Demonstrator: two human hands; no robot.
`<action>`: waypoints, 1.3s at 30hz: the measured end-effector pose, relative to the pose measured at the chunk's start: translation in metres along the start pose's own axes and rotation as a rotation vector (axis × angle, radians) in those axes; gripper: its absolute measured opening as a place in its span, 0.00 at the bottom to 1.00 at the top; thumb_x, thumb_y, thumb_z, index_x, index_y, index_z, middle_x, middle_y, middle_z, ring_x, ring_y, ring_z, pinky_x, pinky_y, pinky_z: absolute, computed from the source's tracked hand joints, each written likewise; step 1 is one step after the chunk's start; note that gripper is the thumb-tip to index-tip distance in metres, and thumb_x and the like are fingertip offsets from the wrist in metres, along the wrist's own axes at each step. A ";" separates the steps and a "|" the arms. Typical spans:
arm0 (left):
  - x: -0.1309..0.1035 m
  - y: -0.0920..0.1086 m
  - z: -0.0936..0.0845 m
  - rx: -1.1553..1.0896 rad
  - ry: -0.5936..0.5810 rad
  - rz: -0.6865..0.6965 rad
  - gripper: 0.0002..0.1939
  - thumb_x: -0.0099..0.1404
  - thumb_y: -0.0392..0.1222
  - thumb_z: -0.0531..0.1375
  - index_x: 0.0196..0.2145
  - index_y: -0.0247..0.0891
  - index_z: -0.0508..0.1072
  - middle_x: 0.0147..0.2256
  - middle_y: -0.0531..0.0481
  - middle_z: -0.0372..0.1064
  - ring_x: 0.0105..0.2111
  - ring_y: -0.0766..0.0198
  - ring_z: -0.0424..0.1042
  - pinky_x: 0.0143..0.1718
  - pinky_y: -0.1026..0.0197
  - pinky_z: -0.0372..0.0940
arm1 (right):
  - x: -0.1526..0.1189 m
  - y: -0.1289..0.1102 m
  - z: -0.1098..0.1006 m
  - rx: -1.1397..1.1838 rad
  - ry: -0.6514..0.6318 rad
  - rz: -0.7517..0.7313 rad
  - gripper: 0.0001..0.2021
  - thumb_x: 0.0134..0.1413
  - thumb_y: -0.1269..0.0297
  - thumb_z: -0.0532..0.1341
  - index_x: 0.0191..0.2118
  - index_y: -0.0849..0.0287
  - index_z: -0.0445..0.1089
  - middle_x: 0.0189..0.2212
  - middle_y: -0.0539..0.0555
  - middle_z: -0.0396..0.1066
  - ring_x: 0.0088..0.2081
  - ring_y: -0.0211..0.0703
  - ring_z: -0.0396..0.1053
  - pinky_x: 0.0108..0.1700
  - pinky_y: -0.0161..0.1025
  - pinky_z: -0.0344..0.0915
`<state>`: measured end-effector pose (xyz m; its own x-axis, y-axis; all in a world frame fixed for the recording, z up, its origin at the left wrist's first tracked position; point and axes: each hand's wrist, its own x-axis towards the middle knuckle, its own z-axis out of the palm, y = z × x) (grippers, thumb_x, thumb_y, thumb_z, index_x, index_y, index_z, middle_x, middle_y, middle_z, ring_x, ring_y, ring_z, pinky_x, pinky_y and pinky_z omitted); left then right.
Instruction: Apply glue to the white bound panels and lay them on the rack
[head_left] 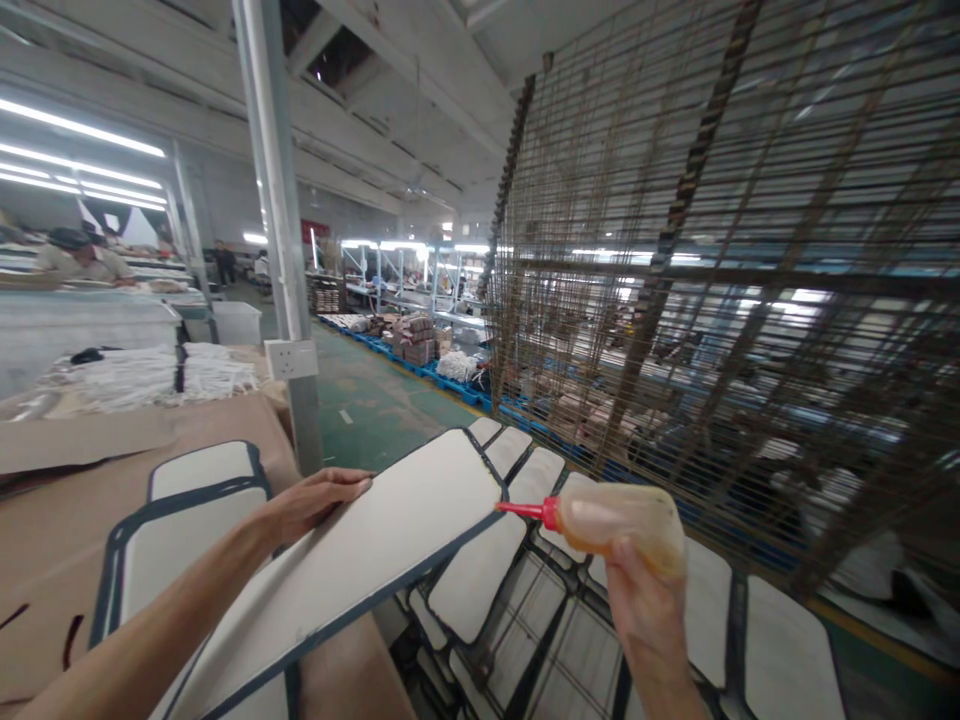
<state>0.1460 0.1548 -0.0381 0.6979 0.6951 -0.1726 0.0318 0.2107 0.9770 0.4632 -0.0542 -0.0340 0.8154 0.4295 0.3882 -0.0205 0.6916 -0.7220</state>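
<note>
My left hand grips the far left edge of a long white panel with a dark border, fingers closed on it. The panel is held tilted, its far end raised. In my right hand is a squeeze bottle of amber liquid, lying nearly level. Its red nozzle points left, with the tip at the panel's far right corner. Beneath and beyond the panel, several similar white panels with dark edges rest on a wire rack. More dark-edged panels lie on the table at left.
A tall wire-mesh rack stands close on the right. A metal post with a socket box rises ahead of the brown-covered table. White strips are piled at left. Another person sits beyond. Bundles line the green floor.
</note>
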 end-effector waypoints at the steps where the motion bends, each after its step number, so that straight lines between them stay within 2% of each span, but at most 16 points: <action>1: 0.002 -0.004 0.000 -0.018 0.006 -0.001 0.17 0.54 0.47 0.66 0.39 0.34 0.78 0.31 0.43 0.78 0.27 0.59 0.75 0.29 0.62 0.68 | -0.001 0.001 0.001 -0.006 -0.001 -0.009 0.24 0.34 0.63 0.72 0.43 0.56 0.72 0.33 0.51 0.75 0.36 0.44 0.72 0.44 0.42 0.68; 9: 0.005 -0.016 0.011 -0.119 0.036 0.006 0.18 0.49 0.48 0.69 0.35 0.33 0.78 0.28 0.44 0.77 0.25 0.60 0.74 0.27 0.63 0.68 | -0.009 0.005 0.008 -0.005 0.005 -0.035 0.23 0.36 0.63 0.71 0.44 0.56 0.71 0.32 0.50 0.75 0.37 0.43 0.72 0.46 0.43 0.67; 13: 0.005 -0.018 0.017 -0.144 0.023 0.004 0.18 0.49 0.48 0.69 0.34 0.32 0.78 0.28 0.44 0.77 0.24 0.60 0.74 0.26 0.63 0.68 | -0.013 0.007 0.010 -0.032 -0.002 -0.034 0.23 0.38 0.62 0.70 0.45 0.57 0.71 0.34 0.52 0.75 0.37 0.45 0.73 0.47 0.47 0.67; 19: 0.011 -0.026 0.018 -0.150 0.032 0.019 0.19 0.50 0.49 0.69 0.36 0.32 0.78 0.29 0.45 0.78 0.23 0.62 0.73 0.25 0.64 0.67 | -0.015 0.010 0.012 -0.020 0.022 -0.003 0.24 0.35 0.63 0.71 0.44 0.58 0.71 0.37 0.52 0.75 0.39 0.45 0.72 0.49 0.47 0.67; 26: 0.011 -0.025 0.023 -0.145 0.067 0.024 0.19 0.48 0.50 0.69 0.33 0.32 0.77 0.26 0.47 0.76 0.21 0.64 0.71 0.22 0.65 0.65 | -0.020 0.011 0.016 -0.014 0.024 0.029 0.23 0.34 0.63 0.72 0.41 0.57 0.71 0.36 0.52 0.75 0.38 0.45 0.72 0.45 0.45 0.69; 36: 0.014 -0.025 0.026 -0.133 0.106 0.032 0.20 0.45 0.51 0.70 0.32 0.33 0.77 0.27 0.46 0.77 0.22 0.62 0.72 0.24 0.64 0.65 | -0.028 0.017 0.016 -0.034 -0.083 0.035 0.23 0.39 0.63 0.69 0.46 0.57 0.71 0.41 0.55 0.73 0.43 0.48 0.70 0.51 0.49 0.64; 39: 0.014 -0.022 0.028 -0.124 0.136 0.041 0.20 0.45 0.51 0.70 0.31 0.33 0.77 0.26 0.46 0.77 0.22 0.62 0.72 0.24 0.64 0.64 | -0.032 0.017 0.017 -0.042 -0.060 0.055 0.24 0.37 0.62 0.70 0.45 0.57 0.71 0.38 0.54 0.74 0.42 0.48 0.71 0.50 0.50 0.64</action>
<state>0.1754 0.1402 -0.0588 0.5937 0.7893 -0.1567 -0.0889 0.2579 0.9621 0.4270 -0.0458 -0.0490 0.7773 0.5014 0.3800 -0.0394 0.6417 -0.7659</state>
